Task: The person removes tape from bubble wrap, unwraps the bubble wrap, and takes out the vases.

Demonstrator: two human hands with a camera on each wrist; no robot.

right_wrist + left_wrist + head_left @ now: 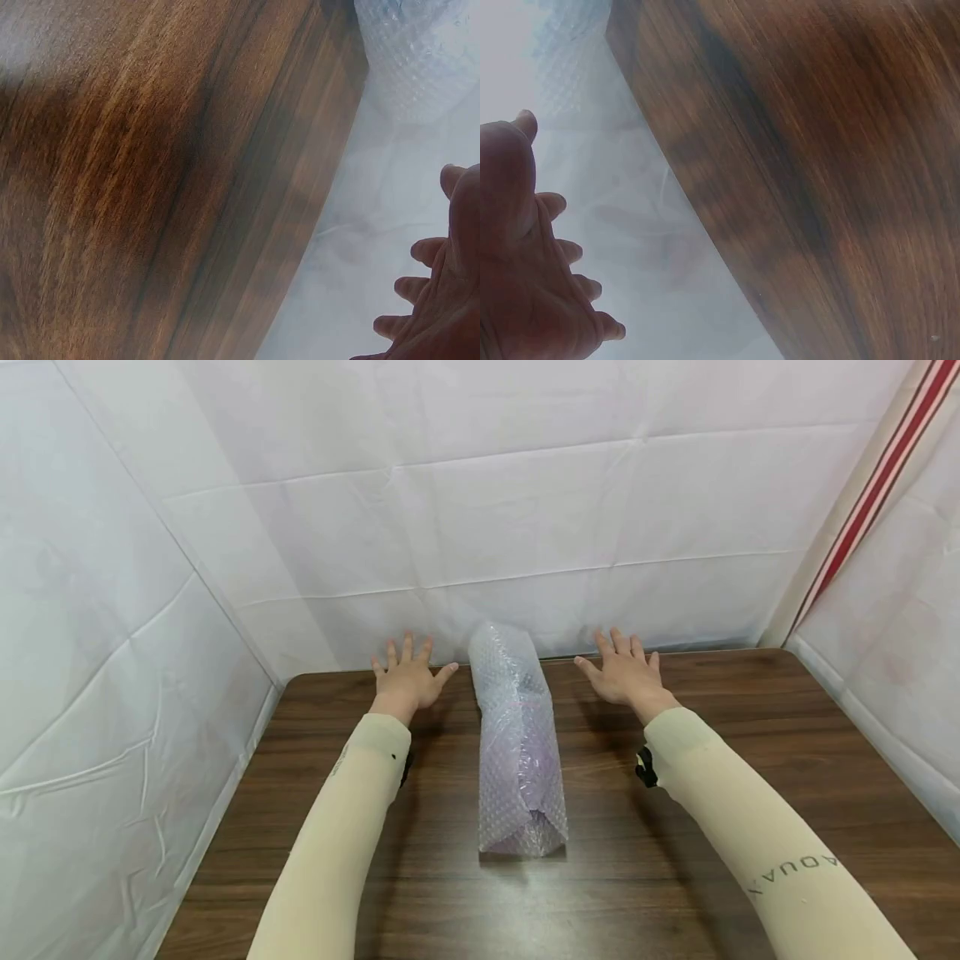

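A long bundle of bubble wrap (517,735) lies lengthwise on the wooden table, its far end reaching the back edge. Folds of the clear wrap overlap along its top, and what is inside, if anything, cannot be made out. To its left, my left hand (408,683) is spread flat in the air near the back edge, holding nothing. On the other side, my right hand (624,677) has its fingers spread likewise and is apart from the bundle. Both wrist views show bare palms, with part of the bubble wrap (559,64) in the upper corner.
The dark wood-grain table (300,827) ends at a straight back edge. White cloth (525,510) hangs behind it and along both sides. A red-striped strip (873,497) runs down the right back corner.
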